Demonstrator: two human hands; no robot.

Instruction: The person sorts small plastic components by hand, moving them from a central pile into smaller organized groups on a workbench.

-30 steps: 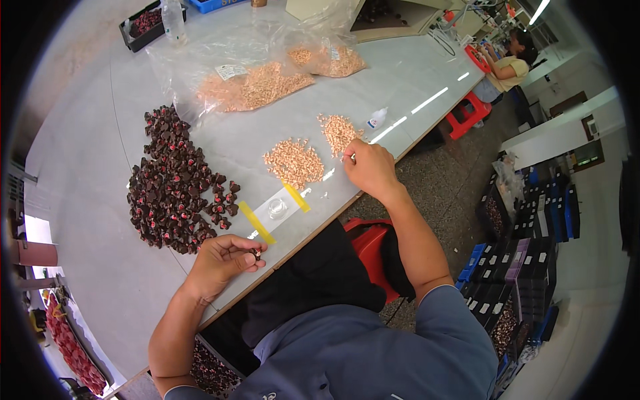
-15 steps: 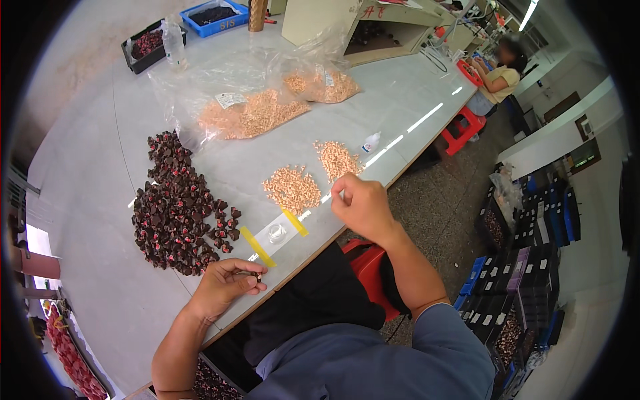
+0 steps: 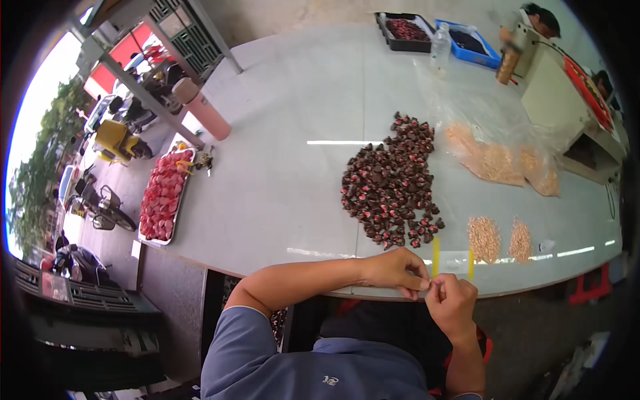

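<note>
My left hand (image 3: 399,271) is pinched at the table's front edge. Half a second ago a small dark piece showed between its fingertips; now the fingers mostly hide it. My right hand (image 3: 452,301) is closed, its fingertips meeting the left hand's; whatever it pinches is too small to make out. Beyond them lies a large heap of small dark brown pieces with pink-red parts (image 3: 383,190). To the right are two piles of small tan pieces, a wider one (image 3: 484,239) and a narrower one (image 3: 520,241). Yellow tape strips (image 3: 436,257) are stuck on the table by my hands.
Clear plastic bags of tan pieces (image 3: 497,163) lie at the right. Behind stand a bottle (image 3: 440,50), a black tray (image 3: 405,32) and a blue tray (image 3: 469,45). A pink flask (image 3: 203,110) and a tray of red pieces (image 3: 163,197) are at the left.
The view has swung to the left. My right hand has come from beside the tan piles to my left hand, and their fingertips now meet.
</note>
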